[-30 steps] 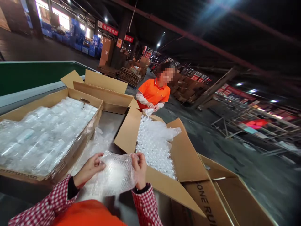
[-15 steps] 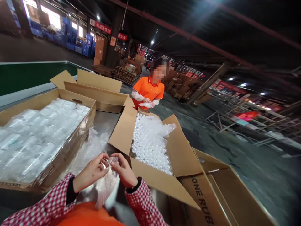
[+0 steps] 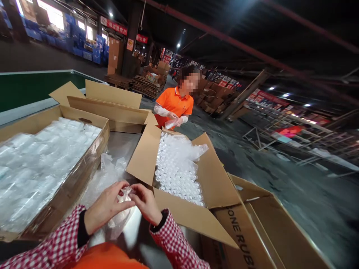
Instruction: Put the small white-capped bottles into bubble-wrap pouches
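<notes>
The translucent plastic bubble wrap (image 3: 120, 224), no longer stretched flat, is now bunched above the grey metal table (image 3: 120, 144), so I judge it less open to entry. I see the left hand (image 3: 103, 207) and right hand (image 3: 147, 203) pinching its upper edge, fingers curled. Beside them lies crumpled clear film (image 3: 105, 177); outward, a brown cardboard carton (image 3: 196, 216) holds white cylindrical pieces (image 3: 178, 181), and a co-worker in orange (image 3: 175, 102) stands beyond.
</notes>
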The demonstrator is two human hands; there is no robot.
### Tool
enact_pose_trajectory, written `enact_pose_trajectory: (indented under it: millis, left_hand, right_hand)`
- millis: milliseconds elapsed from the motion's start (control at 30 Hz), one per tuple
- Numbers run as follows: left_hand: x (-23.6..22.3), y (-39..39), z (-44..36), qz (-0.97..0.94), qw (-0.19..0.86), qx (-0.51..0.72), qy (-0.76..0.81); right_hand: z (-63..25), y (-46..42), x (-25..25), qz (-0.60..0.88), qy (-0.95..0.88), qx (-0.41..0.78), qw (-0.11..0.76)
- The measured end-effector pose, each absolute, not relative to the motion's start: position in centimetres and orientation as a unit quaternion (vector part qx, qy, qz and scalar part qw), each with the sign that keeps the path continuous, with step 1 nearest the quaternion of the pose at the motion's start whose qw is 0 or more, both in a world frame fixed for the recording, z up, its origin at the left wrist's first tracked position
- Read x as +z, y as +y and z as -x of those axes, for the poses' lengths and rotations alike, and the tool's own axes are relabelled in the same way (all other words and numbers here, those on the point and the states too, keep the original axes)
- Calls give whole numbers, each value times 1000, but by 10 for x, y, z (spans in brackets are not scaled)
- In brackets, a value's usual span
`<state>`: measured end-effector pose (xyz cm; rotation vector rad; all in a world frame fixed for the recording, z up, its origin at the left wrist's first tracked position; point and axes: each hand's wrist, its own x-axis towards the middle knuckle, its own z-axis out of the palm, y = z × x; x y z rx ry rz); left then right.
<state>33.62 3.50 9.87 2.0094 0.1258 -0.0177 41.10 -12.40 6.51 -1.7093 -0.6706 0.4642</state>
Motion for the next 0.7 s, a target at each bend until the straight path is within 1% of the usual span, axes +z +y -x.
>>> enact_pose_trajectory:
  millis: [100, 167, 200, 267, 300, 367, 433, 500, 567, 700]
  left_hand:
    - [94, 37, -339, -871, 491, 28, 21]
    - [86, 41, -338, -885, 466, 2, -12]
    - [81, 42, -336, -889, 456, -23, -27]
    - [74, 44, -330, -894, 442, -63, -39]
    - [72, 44, -327, -895, 440, -71, -38]
    - [71, 43, -323, -891, 445, -78, -30]
    - [74, 42, -321, -878, 467, -102, -21]
    - [78, 42, -323, -862, 489, -133, -3]
    - [80, 43, -325, -857, 496, -137, 29]
    - [77, 47, -329, -871, 475, -103, 64]
  right_hand:
    - [-418, -126, 66, 731, -308, 220, 567]
    - [-435, -133, 66, 728, -316, 262, 549]
    - [-448, -138, 65, 727, -329, 294, 526]
    - [-482, -151, 59, 771, -329, 316, 443]
    - [-501, -158, 54, 812, -311, 301, 392]
    - [-536, -172, 39, 909, -222, 191, 297]
    - [-561, -184, 19, 952, -147, 113, 243]
    - [-571, -192, -4, 967, -114, 83, 214]
    - [-571, -196, -25, 973, -104, 53, 198]
    - [-565, -196, -47, 967, -124, 11, 224]
